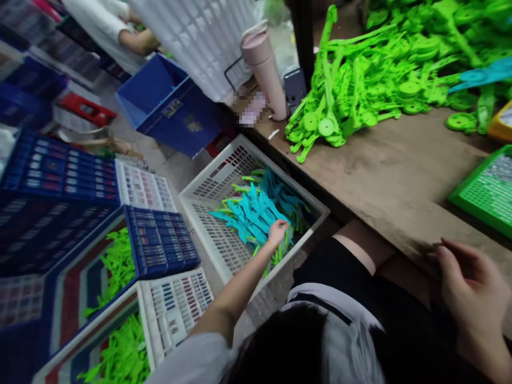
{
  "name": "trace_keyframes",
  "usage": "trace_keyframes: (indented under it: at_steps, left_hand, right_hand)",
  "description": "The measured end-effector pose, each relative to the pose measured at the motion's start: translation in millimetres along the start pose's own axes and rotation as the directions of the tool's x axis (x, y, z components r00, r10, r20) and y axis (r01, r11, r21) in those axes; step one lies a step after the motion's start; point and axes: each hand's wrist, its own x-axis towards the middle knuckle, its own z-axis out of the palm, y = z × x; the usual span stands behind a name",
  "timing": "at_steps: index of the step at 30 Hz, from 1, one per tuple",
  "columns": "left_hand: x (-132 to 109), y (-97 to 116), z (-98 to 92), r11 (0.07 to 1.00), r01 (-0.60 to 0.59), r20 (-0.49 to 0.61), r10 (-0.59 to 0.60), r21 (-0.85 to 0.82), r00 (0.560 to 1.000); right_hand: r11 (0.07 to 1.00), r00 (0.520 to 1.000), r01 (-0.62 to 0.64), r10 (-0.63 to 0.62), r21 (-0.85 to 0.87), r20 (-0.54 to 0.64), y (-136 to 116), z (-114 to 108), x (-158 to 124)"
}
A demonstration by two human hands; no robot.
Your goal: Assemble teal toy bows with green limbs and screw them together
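Observation:
My left hand (pixel 278 230) reaches down into a white plastic crate (pixel 208 184) on the floor, its fingers curled together at the near side of a layer of turquoise plastic parts (pixel 252 213). Whether one of those parts is in its fingers I cannot make out. Lime-green parts stick out around and under the turquoise ones. My right hand (pixel 474 290) is at the table's front edge, thumb and fingers curled toward each other. It is smeared by motion, and anything between its fingertips is hidden. Nearest to it on the wooden table (pixel 384 176) is a green perforated basket (pixel 486 194) with small grey metal pieces.
A heap of lime-green plastic parts (pixel 384 80) covers the table's back. A pink bottle (pixel 266 74) and a phone (pixel 295 88) stand at its left end. Blue crates (pixel 160 240), some holding green parts (pixel 120 346), line the left. Behind a blue bin (pixel 176 114) is another person's arm (pixel 138 41).

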Motion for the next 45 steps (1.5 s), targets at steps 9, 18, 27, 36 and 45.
trace_keyframes:
  at_steps: [9, 18, 27, 36, 45]
  left_hand:
    - [-97, 103, 106.4, 0.595, -0.777, 0.643, 0.681, -0.207, 0.350]
    - [-137, 151, 174.2, 0.054, -0.825, 0.666, 0.620, -0.563, -0.414]
    - [-137, 153, 191.6, 0.051, -0.888, 0.785, 0.493, -0.456, -0.375]
    - [-180, 167, 209.6, 0.134, -0.771, 0.715, 0.499, -0.623, -0.490]
    - [-294, 209, 226.4, 0.409, -0.560, 0.693, 0.412, -0.721, -0.591]
  right_hand:
    - [0.999, 0.562, 0.029, -0.041, -0.030, -0.826, 53, -165, -66]
    - [0.375, 0.006, -0.773, 0.812, 0.513, -0.584, 231, -218, -196]
    - [0.008, -0.132, -0.909, 0.943, 0.416, -0.306, 326, -105, -212]
    - [0.105, -0.093, -0.922, 0.874, 0.372, -0.477, 291, -103, -255]
    - [0.609, 0.296, -0.769, 0.611, 0.196, -0.734, 147, -75, -216]
